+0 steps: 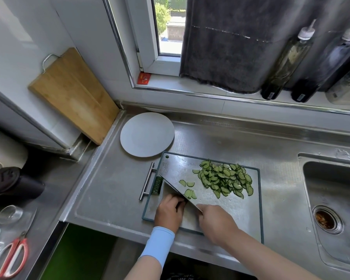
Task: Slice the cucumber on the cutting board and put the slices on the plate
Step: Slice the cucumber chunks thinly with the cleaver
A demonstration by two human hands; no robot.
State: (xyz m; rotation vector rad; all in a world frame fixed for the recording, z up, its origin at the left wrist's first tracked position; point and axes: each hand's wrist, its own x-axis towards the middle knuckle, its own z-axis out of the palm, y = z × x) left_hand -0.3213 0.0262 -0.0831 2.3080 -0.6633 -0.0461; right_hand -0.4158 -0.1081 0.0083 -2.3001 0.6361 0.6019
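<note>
Steel knife [173, 189], clamped in right grip [214, 221], beside cucumber [157, 185] at left edge of cutting board [233, 211]; left grip [170, 213], hold unclear.

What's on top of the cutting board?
A pile of cucumber slices, a cucumber stub, and a knife gripped by the right hand. Whatever lies under the left hand is covered.

Right grip [214, 219] curled tight, left grip [170, 212] knuckles up, fingers seemingly tucked under

Plate [147, 134] behind board [230, 207] (slices [224, 178] on it)
</note>
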